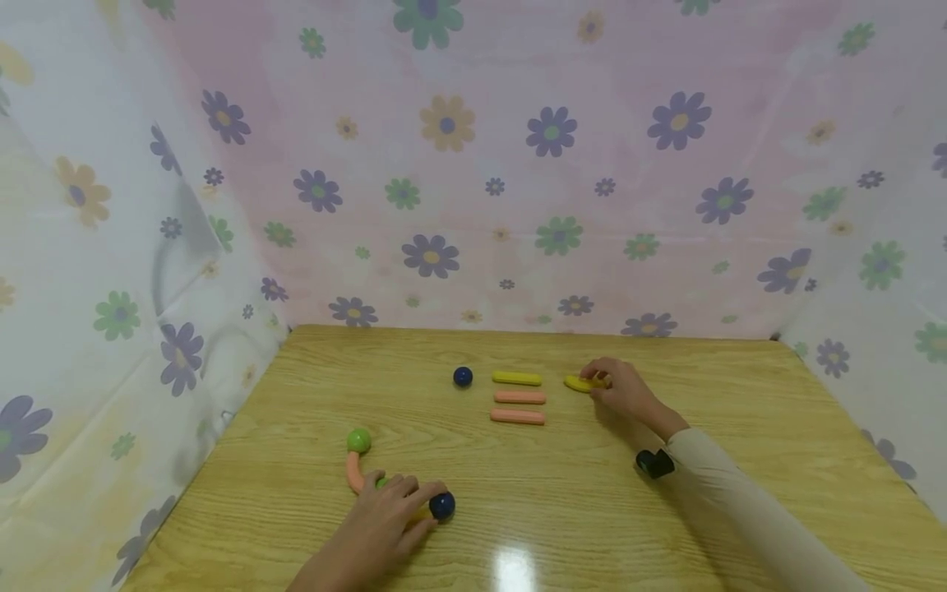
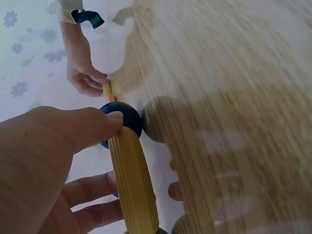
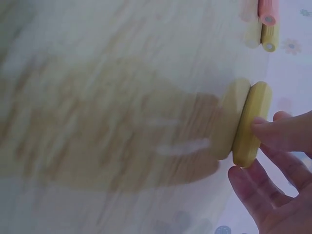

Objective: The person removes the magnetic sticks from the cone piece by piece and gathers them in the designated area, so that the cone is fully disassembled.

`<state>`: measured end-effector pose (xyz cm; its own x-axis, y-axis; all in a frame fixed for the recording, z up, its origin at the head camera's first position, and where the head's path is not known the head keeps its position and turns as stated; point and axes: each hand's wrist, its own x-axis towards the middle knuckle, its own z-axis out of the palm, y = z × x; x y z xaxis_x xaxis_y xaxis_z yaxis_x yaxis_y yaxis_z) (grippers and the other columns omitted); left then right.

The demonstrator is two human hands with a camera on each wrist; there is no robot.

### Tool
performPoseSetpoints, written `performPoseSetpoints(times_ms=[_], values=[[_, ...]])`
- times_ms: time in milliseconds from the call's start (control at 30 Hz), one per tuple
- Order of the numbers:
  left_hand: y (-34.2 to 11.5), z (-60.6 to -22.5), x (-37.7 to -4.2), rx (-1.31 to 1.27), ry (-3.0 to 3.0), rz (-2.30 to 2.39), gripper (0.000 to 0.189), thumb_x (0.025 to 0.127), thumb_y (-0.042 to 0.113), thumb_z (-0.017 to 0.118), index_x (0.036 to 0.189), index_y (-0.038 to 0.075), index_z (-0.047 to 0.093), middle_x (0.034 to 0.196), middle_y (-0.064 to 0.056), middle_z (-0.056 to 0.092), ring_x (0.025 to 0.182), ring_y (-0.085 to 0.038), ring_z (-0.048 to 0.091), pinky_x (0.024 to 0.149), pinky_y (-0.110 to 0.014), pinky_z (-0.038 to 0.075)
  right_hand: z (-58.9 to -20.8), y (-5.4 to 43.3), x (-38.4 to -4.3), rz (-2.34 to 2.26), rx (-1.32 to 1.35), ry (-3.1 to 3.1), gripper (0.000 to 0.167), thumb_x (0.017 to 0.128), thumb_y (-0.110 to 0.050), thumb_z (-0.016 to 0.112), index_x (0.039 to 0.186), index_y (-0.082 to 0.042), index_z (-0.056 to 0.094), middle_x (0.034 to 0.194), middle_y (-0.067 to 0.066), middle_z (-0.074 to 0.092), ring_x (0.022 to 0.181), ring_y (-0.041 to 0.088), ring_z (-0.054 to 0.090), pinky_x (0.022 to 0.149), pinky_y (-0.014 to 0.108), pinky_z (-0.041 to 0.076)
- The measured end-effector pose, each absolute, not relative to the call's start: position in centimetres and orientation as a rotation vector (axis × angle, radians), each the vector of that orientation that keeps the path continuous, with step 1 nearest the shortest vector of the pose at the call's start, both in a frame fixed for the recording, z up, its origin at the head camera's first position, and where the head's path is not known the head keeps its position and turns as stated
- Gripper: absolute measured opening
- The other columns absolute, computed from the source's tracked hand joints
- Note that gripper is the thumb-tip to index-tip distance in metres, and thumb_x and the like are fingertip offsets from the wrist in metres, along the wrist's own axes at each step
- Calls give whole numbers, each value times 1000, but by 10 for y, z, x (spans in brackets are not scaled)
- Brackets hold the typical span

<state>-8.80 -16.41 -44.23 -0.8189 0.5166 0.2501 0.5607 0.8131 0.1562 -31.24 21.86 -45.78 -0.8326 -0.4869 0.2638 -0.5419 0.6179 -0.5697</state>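
Note:
At the front left of the table, my left hand (image 1: 377, 522) grips a chain of toy sticks and balls. A yellow stick (image 2: 130, 175) lies between its thumb and fingers, with the thumb tip against a dark blue ball (image 1: 442, 506) at the chain's right end. The other end has a curved pink stick (image 1: 354, 472) topped by a light green ball (image 1: 358, 441). Part of the chain is hidden under the hand. Farther back on the right, my right hand (image 1: 625, 390) pinches a short curved yellow stick (image 3: 252, 124), which lies low at the table surface.
Left of the right hand lie a straight yellow stick (image 1: 517, 378) and two pink sticks, the rear one (image 1: 520, 397) and the front one (image 1: 518, 417). A loose dark blue ball (image 1: 463, 376) sits beside them. Flowered cloth (image 1: 503, 222) walls the wooden table (image 1: 562, 510) at the back and sides.

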Motion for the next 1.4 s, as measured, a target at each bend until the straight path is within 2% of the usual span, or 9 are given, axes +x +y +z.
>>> performPoseSetpoints(times_ms=[133, 300, 467, 633, 867, 1000, 1100, 1233, 1400], values=[[-166, -442, -87, -856, -2811, -359, 43, 87, 30, 68, 127, 21, 56, 94, 6, 58, 85, -16, 60, 80, -59, 45, -453, 219, -309, 998, 884, -2745, 26, 79, 9, 67, 103, -1, 67, 106, 16, 63, 96, 37, 58, 75, 49, 51], [-169, -443, -87, -874, -2816, -430, 42, 90, 26, 65, 131, 24, 54, 93, 10, 56, 82, -7, 54, 83, -57, 42, -444, 217, -300, 995, 922, -2721, 26, 78, 14, 65, 101, 0, 67, 105, 17, 63, 95, 38, 58, 72, 48, 52], [-174, -442, -87, -898, -2804, -462, 43, 90, 25, 65, 132, 24, 54, 96, 10, 57, 85, -6, 53, 85, -54, 42, -435, 209, -284, 1034, 1000, -2696, 22, 81, 10, 66, 101, 1, 67, 103, 15, 64, 91, 36, 59, 68, 43, 52], [-178, -443, -89, -909, -2752, -445, 41, 86, 24, 70, 125, 19, 59, 105, 6, 60, 95, -10, 56, 86, -51, 44, -425, 198, -265, 1082, 1148, -2696, 19, 86, 4, 65, 104, 1, 65, 105, 13, 62, 91, 33, 57, 68, 38, 52], [-186, -439, -89, -881, -2759, -485, 32, 81, 24, 74, 112, 23, 64, 107, 9, 57, 101, -13, 53, 86, -45, 44, -419, 178, -243, 1086, 1347, -2729, 18, 89, -1, 64, 107, -5, 65, 104, 5, 62, 90, 27, 57, 69, 32, 51], [-192, -437, -87, -871, -2791, -515, 23, 79, 24, 76, 100, 24, 65, 108, 10, 54, 101, -12, 51, 84, -45, 44, -420, 166, -230, 1096, 1472, -2703, 18, 90, -1, 63, 106, -6, 64, 103, 3, 62, 88, 23, 58, 68, 32, 52], [-193, -437, -87, -888, -2789, -524, 18, 80, 26, 77, 94, 24, 66, 104, 10, 53, 97, -10, 50, 81, -39, 46, -420, 158, -221, 1121, 1530, -2688, 18, 90, -1, 62, 106, -7, 64, 102, 3, 63, 87, 20, 59, 67, 29, 52], [-195, -438, -86, -901, -2788, -566, 13, 81, 24, 76, 92, 22, 69, 101, 10, 53, 93, -9, 50, 76, -31, 48, -423, 145, -209, 1186, 1566, -2700, 18, 90, -2, 62, 107, -8, 64, 103, 3, 63, 87, 19, 59, 67, 27, 52], [-194, -440, -88, -896, -2778, -574, 12, 79, 23, 76, 90, 22, 71, 97, 11, 55, 93, -10, 51, 75, -29, 49, -430, 127, -196, 1238, 1657, -2701, 20, 89, -1, 64, 108, -7, 65, 103, 3, 63, 86, 16, 60, 66, 23, 52]])
